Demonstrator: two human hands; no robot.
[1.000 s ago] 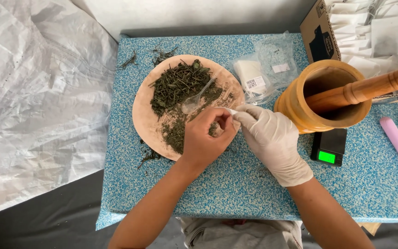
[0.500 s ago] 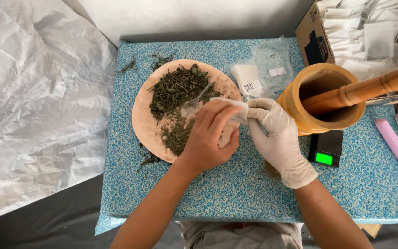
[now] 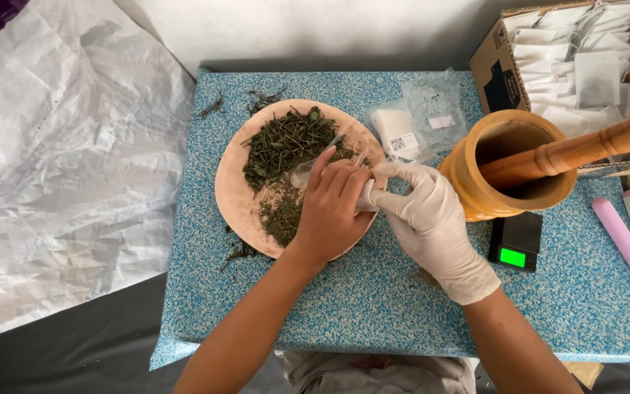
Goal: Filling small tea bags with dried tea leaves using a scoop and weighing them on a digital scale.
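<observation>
I see a blue speckled bench (image 3: 373,306) mid-frame beside white sheeting (image 3: 67,182); my left hand (image 3: 333,211) and gloved right hand (image 3: 432,219) pinch a small white bag (image 3: 368,195) between them, over the plate (image 3: 231,197).

Wooden mortar (image 3: 517,166) and scale (image 3: 515,242) crowd the right; the blue tabletop (image 3: 373,299) lies open in front.

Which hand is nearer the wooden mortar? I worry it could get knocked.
Right. The gloved right hand sits just beside the wooden mortar; the bare left hand is farther off, over the plate.
</observation>
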